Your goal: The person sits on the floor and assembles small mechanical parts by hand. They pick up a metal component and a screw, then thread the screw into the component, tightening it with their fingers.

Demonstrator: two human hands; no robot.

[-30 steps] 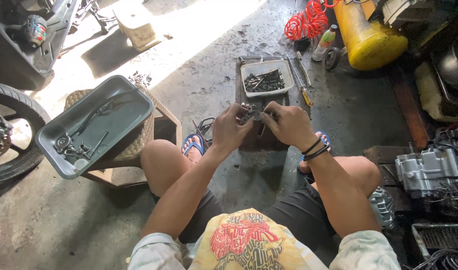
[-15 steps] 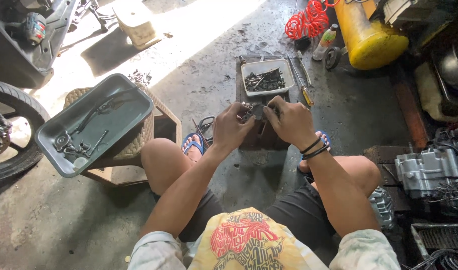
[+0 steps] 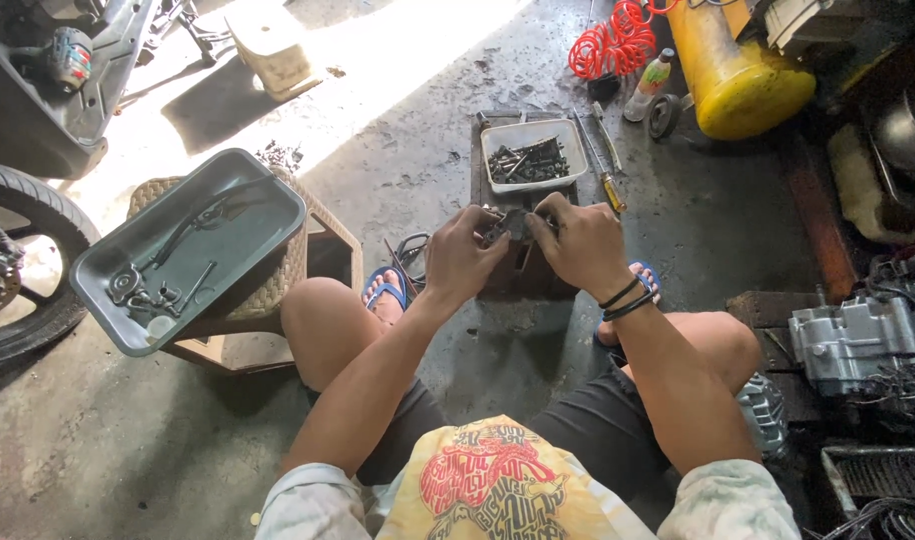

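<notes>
Both my hands pinch the small dark metal part between them, left hand and right hand equally close, white tray of bolts just beyond my fingers.

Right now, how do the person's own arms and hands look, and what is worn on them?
Both forearms are bare, without gloves. The left hand wears nothing visible. The right hand has two thin black bands around its wrist. At the picture's bottom edge, pale, faded short sleeves cover the upper arms. No rings can be made out on the fingers.
</notes>
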